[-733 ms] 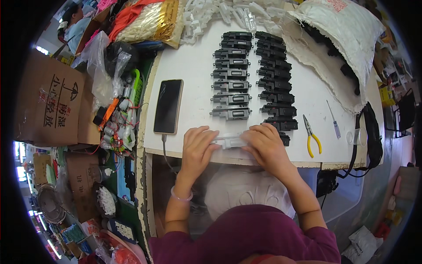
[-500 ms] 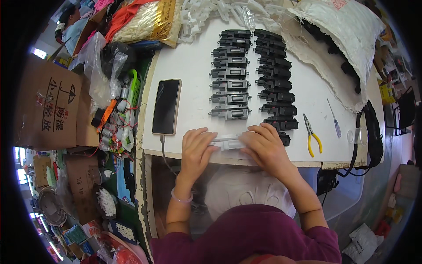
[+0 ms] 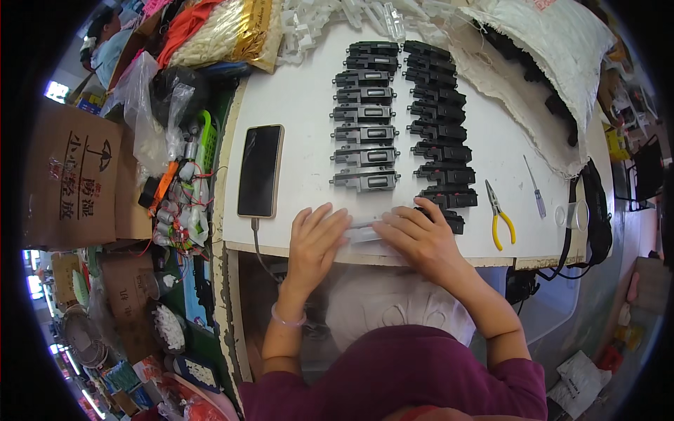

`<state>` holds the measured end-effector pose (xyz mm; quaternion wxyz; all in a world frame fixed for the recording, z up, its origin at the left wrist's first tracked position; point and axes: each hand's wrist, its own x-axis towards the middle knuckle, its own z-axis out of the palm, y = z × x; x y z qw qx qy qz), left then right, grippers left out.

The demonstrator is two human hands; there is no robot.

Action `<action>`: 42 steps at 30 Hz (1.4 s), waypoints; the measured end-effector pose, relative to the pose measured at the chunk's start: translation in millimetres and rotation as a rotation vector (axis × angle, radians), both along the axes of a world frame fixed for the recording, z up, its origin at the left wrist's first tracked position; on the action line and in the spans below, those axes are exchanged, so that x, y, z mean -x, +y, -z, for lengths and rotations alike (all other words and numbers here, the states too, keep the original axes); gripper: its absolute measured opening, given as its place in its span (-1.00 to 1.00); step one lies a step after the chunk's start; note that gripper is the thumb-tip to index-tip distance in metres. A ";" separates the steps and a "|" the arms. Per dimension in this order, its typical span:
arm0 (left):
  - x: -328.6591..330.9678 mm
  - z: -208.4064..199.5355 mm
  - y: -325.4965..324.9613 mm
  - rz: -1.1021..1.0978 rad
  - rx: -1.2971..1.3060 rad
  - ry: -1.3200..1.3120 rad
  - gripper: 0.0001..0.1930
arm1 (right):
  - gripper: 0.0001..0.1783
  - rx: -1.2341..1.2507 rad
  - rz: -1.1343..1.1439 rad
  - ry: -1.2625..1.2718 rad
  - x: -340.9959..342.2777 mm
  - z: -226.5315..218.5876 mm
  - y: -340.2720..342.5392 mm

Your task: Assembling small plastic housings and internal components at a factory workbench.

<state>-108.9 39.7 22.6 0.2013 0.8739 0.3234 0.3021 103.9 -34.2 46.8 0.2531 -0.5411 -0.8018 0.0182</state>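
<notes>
A translucent whitish plastic part (image 3: pixel 364 236) lies across the near edge of the white table, between my two hands. My left hand (image 3: pixel 316 242) has its curved fingers on the left end. At the other end, my right hand (image 3: pixel 420 237) grips with fingers laid over the top, hiding much of the part. Just beyond it are two columns of black plastic housings; the left column (image 3: pixel 365 180) shows a slotted window on each piece. The nearest pieces of the right column (image 3: pixel 448 200) sit close to my right fingertips.
A phone (image 3: pixel 260 172) on a cable lies left of the hands. Yellow-handled pliers (image 3: pixel 501 221) and a small screwdriver (image 3: pixel 539 200) are to the right. Clear plastic parts (image 3: pixel 309 31) are heaped at the back, beside a white woven sack (image 3: pixel 554 63) holding black pieces.
My right fingers have slid left over the plastic part and cover more of it. My left hand has shifted slightly. The black housings keep their arrangement.
</notes>
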 end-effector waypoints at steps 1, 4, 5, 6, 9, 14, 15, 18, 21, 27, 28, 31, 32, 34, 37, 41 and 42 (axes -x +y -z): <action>-0.1 1.0 -0.5 0.017 -0.008 0.026 -0.66 | -0.62 0.009 0.002 0.006 -0.3 1.8 -1.6; -0.7 2.2 -2.1 0.025 -0.023 0.066 -0.64 | -0.56 0.025 0.010 -0.030 -1.5 1.4 -5.9; -0.7 2.5 -2.7 0.017 -0.037 0.081 -0.64 | -0.53 0.026 0.017 -0.071 -1.5 1.0 -6.7; -0.1 4.0 -3.5 0.011 -0.028 0.080 -0.64 | -0.53 0.034 0.010 -0.073 -0.6 1.9 -7.6; 0.2 6.1 -4.1 -0.002 0.002 0.076 -0.61 | -0.49 0.043 0.020 -0.140 3.6 3.2 -8.5; -3.0 6.4 -7.8 -0.062 -0.098 0.091 -0.62 | -0.48 -0.008 0.067 -0.184 5.9 6.4 -14.9; -2.5 5.6 -10.5 -0.069 -0.108 0.081 -0.63 | -0.47 -0.008 0.072 -0.179 6.4 7.6 -16.0; 1.9 7.1 -4.6 -0.027 -0.054 0.096 -0.61 | -0.48 -0.021 0.062 -0.194 0.7 2.6 -11.7; 4.4 6.0 -5.0 0.026 -0.046 0.109 -0.63 | -0.52 0.006 0.007 -0.176 -0.2 -1.1 -5.9; 3.4 3.2 -4.9 0.061 -0.055 0.142 -0.62 | -0.51 0.064 -0.040 -0.132 13.0 -1.1 -9.1; 2.9 4.0 -4.9 0.054 -0.045 0.143 -0.62 | -0.50 0.059 0.005 -0.169 15.1 -1.5 -9.5; 3.4 5.5 -4.9 0.041 -0.028 0.119 -0.62 | -0.50 0.082 0.046 -0.207 17.1 -1.8 -10.5; 4.6 3.1 -3.2 0.041 -0.027 0.129 -0.61 | -0.51 0.058 0.049 -0.218 16.3 -1.5 -10.1; 5.5 2.7 -0.8 0.035 -0.016 0.134 -0.60 | -0.50 0.016 0.043 -0.238 13.6 -1.2 -7.0; 5.0 -0.2 -1.8 0.028 0.014 0.148 -0.61 | -0.52 -0.020 0.033 -0.241 12.9 -5.2 -2.8; 10.4 -9.7 4.5 0.082 0.180 0.143 -0.68 | -0.68 -0.052 -0.030 -0.117 12.9 -9.9 9.5; 10.5 -12.2 12.2 0.109 0.229 0.149 -0.70 | -0.68 0.063 -0.070 -0.148 11.5 -13.7 12.3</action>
